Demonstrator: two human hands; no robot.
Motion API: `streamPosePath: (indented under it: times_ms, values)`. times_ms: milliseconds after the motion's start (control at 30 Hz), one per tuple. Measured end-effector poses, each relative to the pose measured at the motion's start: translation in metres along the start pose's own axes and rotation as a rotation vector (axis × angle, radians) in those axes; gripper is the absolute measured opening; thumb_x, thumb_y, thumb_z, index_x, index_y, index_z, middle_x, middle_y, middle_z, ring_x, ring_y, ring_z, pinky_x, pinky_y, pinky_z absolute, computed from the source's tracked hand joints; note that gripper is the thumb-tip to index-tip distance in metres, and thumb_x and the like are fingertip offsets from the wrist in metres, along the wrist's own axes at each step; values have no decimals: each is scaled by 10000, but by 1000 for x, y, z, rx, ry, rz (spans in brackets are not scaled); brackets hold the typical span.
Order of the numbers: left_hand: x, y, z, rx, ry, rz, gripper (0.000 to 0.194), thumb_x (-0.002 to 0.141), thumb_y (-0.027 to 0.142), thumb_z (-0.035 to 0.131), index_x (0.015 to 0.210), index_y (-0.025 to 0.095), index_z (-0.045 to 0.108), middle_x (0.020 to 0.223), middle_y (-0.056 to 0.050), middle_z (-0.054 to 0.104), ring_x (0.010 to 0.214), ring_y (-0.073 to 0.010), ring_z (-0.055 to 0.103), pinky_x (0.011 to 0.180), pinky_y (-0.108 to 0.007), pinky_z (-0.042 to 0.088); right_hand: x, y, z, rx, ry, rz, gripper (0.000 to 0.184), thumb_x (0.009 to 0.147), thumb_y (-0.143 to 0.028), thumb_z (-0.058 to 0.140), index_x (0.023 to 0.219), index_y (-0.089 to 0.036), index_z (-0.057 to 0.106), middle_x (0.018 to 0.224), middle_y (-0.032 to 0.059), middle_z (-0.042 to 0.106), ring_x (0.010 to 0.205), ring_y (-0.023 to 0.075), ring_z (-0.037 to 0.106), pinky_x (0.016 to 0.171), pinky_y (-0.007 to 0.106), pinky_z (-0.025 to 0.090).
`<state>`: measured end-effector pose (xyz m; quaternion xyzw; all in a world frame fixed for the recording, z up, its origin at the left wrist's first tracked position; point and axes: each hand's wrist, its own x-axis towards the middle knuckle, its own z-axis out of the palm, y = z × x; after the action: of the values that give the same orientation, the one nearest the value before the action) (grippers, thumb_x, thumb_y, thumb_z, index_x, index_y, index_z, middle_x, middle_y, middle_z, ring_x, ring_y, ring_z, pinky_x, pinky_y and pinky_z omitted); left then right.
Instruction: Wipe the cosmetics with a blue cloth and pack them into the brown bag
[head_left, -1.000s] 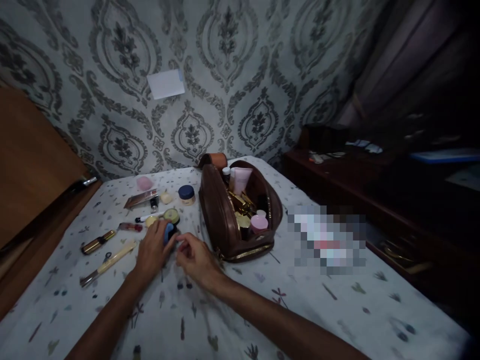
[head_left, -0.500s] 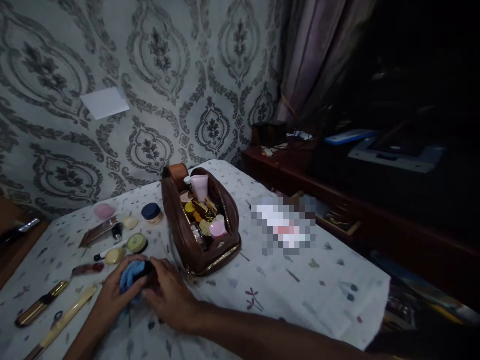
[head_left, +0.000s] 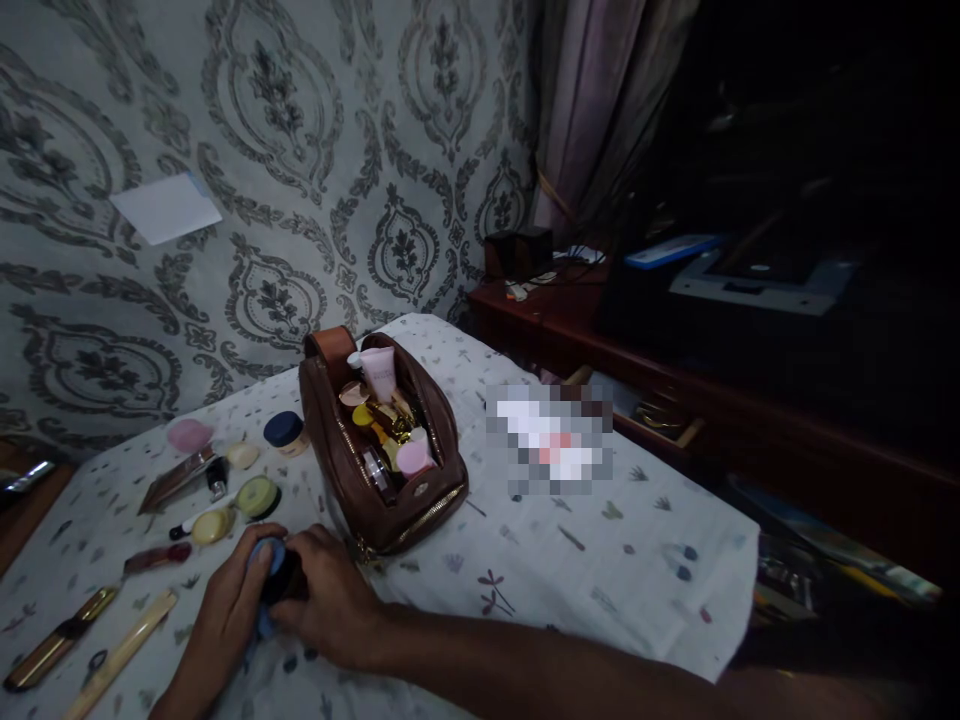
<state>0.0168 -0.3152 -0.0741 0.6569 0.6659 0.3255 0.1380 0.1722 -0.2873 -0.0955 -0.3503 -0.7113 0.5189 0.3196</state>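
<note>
Low in the view, my left hand (head_left: 225, 600) is closed around a blue cloth (head_left: 268, 552), pressing it against a small dark round container (head_left: 283, 580). My right hand (head_left: 330, 598) grips the same container from the other side. Its exact kind is hidden by my fingers. Just beyond my hands stands a brown toiletry bag (head_left: 326, 440), unzipped, with a pink tube (head_left: 379, 372), a pink-lidded jar (head_left: 412, 458) and gold items inside. A green-lidded jar (head_left: 257, 496) and a yellow-lidded jar (head_left: 211, 525) lie nearest my left hand.
Left of the bag are a blue-lidded jar (head_left: 283, 432), a pink sponge (head_left: 189, 435), a lip gloss tube (head_left: 156, 558), a gold tube (head_left: 64, 638) and a brush (head_left: 124, 655). A blurred-out item (head_left: 551, 435) lies right. Beyond it stands a dark red desk (head_left: 540, 325) with an open drawer.
The view has swung right. My hands drew closer together and down from beside the jars, and my right hand took hold of the dark container held in the blue cloth.
</note>
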Motion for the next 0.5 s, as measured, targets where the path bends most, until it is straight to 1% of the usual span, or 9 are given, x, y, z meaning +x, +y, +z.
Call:
streamPosePath:
  times_ms: [133,200,300,400,500]
  values:
    - [2,2,-1,-75,33,-47,505,879,659,440,955,213,664,924,-42,726,924,-248,677,801,-312,551,1,5,3,25,21,-36,489,646,-185,786,1088,-207,579,1144,63,596,1102,259,586,981,388,461]
    - [4,3,-2,-140,44,-90,534,859,689,449,911,208,676,910,-44,726,895,-250,678,798,-322,558,2,6,4,60,38,-64,524,629,-178,811,1093,-217,568,1147,52,593,1113,250,582,987,376,455]
    - [7,3,-2,-221,55,-173,562,839,719,449,857,209,683,865,-44,725,843,-251,680,786,-340,569,1,4,3,114,70,-109,529,623,-158,824,1077,-229,563,1152,40,585,1120,231,578,979,354,454]
    - [8,3,-1,-292,55,-236,544,830,714,474,853,213,684,873,-40,727,882,-255,678,828,-347,561,-1,1,0,161,102,-156,553,602,-143,851,1066,-231,563,1166,38,577,1112,219,578,965,342,456]
    - [7,6,1,-390,56,-291,563,787,733,518,838,195,676,882,-47,727,900,-262,673,860,-357,551,-1,0,-1,188,113,-201,559,582,-130,875,1050,-218,582,1125,29,611,1072,210,601,935,318,465]
